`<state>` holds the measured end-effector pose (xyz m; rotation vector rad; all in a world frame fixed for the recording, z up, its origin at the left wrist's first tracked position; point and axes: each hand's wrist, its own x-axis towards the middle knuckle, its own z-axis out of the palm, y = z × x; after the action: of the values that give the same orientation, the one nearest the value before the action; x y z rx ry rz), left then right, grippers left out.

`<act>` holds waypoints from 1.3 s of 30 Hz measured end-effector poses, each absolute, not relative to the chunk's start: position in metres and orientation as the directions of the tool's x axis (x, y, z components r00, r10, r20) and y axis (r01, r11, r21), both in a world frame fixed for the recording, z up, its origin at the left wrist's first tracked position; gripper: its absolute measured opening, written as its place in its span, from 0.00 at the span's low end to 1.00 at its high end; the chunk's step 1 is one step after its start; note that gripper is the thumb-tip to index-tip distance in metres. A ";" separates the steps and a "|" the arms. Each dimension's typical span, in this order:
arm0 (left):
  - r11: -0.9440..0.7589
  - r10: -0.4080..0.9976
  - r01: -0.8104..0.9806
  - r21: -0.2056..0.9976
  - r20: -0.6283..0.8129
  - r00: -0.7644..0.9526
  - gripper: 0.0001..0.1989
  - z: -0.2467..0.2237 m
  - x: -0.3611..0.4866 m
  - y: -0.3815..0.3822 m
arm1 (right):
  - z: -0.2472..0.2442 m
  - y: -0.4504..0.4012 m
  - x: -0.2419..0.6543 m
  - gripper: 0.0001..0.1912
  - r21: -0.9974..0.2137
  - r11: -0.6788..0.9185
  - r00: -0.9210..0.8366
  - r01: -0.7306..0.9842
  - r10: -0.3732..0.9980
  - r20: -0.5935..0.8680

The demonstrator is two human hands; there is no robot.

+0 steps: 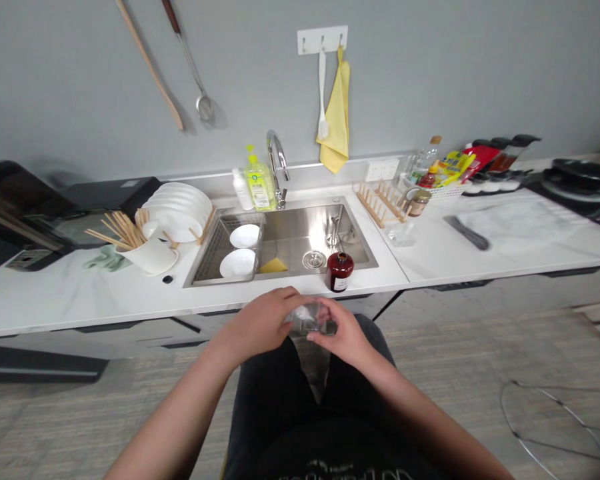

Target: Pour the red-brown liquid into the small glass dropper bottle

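A clear drinking glass (pixel 307 318) sits between my two hands, just below the front edge of the white counter (pixel 100 303) and above my lap. My left hand (pixel 263 325) curls over its left side, and its fingers hide part of the rim. My right hand (pixel 339 333) grips the right side with its fingers spread. The nearest object beyond my hands is a dark red labelled jar (pixel 339 272) standing on the counter beside the stainless steel sink (pixel 305 230).
A wire rack (pixel 225 250) in the sink holds white bowls, with a yellow sponge (pixel 273 266) beside it. White plates (pixel 177 212) stand in a wooden rack on the left, next to a white cup of chopsticks (pixel 147 253). A wooden plate rack (pixel 383 203) stands right of the sink.
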<state>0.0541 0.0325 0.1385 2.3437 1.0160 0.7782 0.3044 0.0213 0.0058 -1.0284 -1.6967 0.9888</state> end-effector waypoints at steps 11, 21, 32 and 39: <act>-0.657 0.735 0.643 0.394 0.146 0.662 0.21 0.153 0.060 0.032 | 0.004 0.022 0.303 0.44 -0.919 0.349 -0.276 0.183 0.916 0.293; -0.475 0.871 0.793 0.381 0.070 0.487 0.26 0.146 0.067 0.011 | 0.005 0.020 0.304 0.43 -0.925 0.341 -0.282 0.170 0.916 0.286; -0.547 0.829 0.780 0.305 0.067 0.556 0.17 0.146 0.074 0.007 | -0.001 0.022 0.302 0.43 -0.923 0.340 -0.274 0.178 0.918 0.286; -0.633 0.773 0.735 0.244 0.134 0.621 0.14 0.144 0.073 0.007 | 0.001 0.018 0.302 0.43 -0.910 0.364 -0.293 0.198 0.908 0.300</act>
<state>0.0733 0.0067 0.1435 2.6762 1.2554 0.3393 0.3020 0.0183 0.0013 -0.9843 -1.7290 0.9933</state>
